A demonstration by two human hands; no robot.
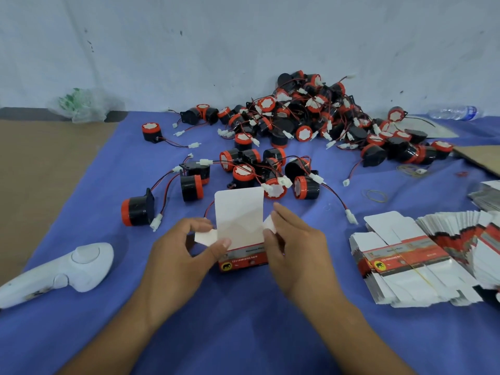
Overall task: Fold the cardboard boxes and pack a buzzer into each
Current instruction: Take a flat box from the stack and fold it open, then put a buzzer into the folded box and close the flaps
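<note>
A small packing workshop: heaped buzzers (pixel 305 115), stacked flat boxes (pixel 400 269), blue cloth (pixel 243 320) on the table

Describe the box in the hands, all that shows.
The box is thin card, white inside, with a red, grey and black printed band and a round yellow elephant emblem on its near face. It is half folded: the tall top flap stands up, rounded at its corners, and two small side flaps stick out. The left hand pinches the left flap, the right hand the right one, low over the blue cloth.

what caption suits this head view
Left hand and right hand hold a half-folded cardboard box before a pile of buzzers on blue cloth.
</note>
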